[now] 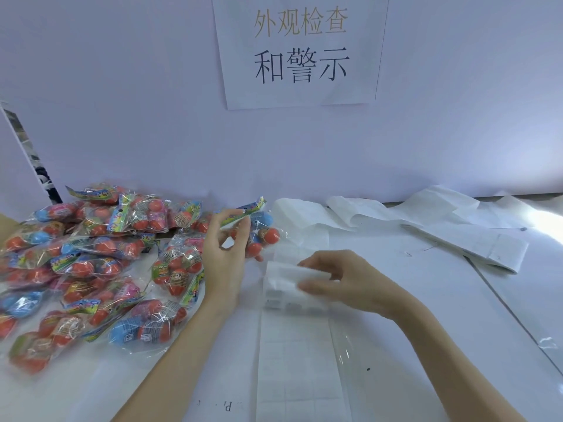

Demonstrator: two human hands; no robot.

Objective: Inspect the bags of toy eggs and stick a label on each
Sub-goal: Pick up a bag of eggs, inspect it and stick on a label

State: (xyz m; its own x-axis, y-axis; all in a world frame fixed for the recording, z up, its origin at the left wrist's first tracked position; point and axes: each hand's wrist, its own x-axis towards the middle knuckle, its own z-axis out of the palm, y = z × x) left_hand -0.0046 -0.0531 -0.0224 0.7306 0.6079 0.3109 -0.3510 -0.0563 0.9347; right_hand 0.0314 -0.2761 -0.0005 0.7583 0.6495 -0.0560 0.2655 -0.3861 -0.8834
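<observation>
Hands at the label sheet, one bag lifted

Fingers of your left hand (225, 254) curled round a clear bag of toy eggs (259, 229), pinching it near its printed header card. The forearm came up from the lower left and the wrist bent so that the back of the hand faced you. The bag hung just above the table (396, 300), its long axis slanting from the header card at the upper right down to the red eggs at the lower left; a blue egg sat near the top.

Your right hand (344, 281) reached in from the lower right, palm down, with its fingers bent over the upper end of the label sheet (298, 345). Blur hid the fingertips, so you could not tell whether they pinched a label or only pressed on the sheet. The sheet was a long white strip ruled into small rectangles, running away from you along the table, its far end beside the held bag.

To your left lay the pile of bagged eggs (91, 263), mostly red with some blue and pink, headers pointing every way; one egg showed a small square mark, too small to read. Behind your right hand, used backing paper (441, 226) lay crumpled along the wall. On the wall hung a paper sign (300, 50) reading "外观检查" in faded gold and "和警示" in black.
</observation>
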